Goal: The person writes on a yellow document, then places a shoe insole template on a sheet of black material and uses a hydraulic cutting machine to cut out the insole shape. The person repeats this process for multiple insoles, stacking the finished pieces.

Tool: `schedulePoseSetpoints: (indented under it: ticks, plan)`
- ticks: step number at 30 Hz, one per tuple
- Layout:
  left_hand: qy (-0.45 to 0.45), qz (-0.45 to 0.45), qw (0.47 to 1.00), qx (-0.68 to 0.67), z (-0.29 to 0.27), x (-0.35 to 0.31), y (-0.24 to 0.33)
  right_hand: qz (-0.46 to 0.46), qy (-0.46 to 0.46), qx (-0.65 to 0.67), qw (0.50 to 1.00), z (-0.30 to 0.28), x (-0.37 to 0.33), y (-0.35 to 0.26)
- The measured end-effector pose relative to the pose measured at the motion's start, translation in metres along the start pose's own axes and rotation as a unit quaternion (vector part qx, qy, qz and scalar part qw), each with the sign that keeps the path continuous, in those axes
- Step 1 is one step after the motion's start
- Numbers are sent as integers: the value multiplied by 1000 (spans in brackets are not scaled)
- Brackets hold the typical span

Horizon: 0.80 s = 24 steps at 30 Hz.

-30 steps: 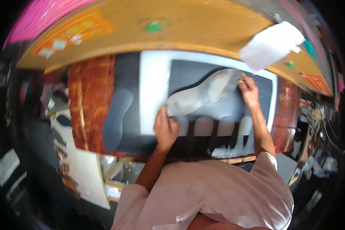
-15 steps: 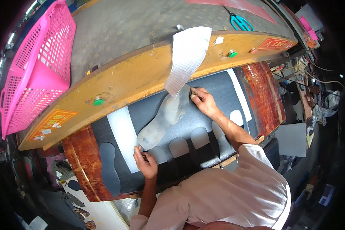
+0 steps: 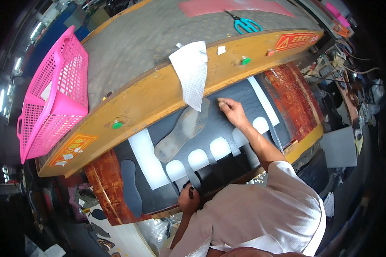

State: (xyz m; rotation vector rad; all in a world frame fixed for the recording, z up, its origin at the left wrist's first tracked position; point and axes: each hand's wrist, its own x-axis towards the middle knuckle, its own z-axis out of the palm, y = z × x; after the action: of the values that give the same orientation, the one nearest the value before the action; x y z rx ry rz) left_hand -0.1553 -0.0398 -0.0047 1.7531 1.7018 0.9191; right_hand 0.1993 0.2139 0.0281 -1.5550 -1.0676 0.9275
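Sole-shaped grey piece [image 3: 178, 136] lies flat and slanted on a black sheet [image 3: 221, 92], its upper end partly behind a hanging white paper [image 3: 191, 70]. Near that end, just apart from it, the right hand [image 3: 231, 112] has its fingers bent and drawn in narrow. The left hand [image 3: 188, 199] is curled at the sheet's near edge, beside dark strips; a dark patch shows at its fingers, but I cannot tell whether it grips anything. Rounded white patches [image 3: 220, 147] line up between the hands. Farther left lies a dark blue-grey sole shape [image 3: 131, 186]; beyond stands a pink basket [image 3: 66, 85].
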Motion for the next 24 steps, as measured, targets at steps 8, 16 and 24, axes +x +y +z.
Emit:
schedulePoseSetpoints:
  ticks: [8,16,24]
  plan:
    - [0,86,996,34,2,-12,-4,-36,116,102,987,-56,76,-51]
    - [-4,105,994,12,-3,-26,-7,-77,41,-59,994,-71,81,-43]
    - [-23,84,996,27,-5,-34,-10,100,-82,-139,982,14,-25,7]
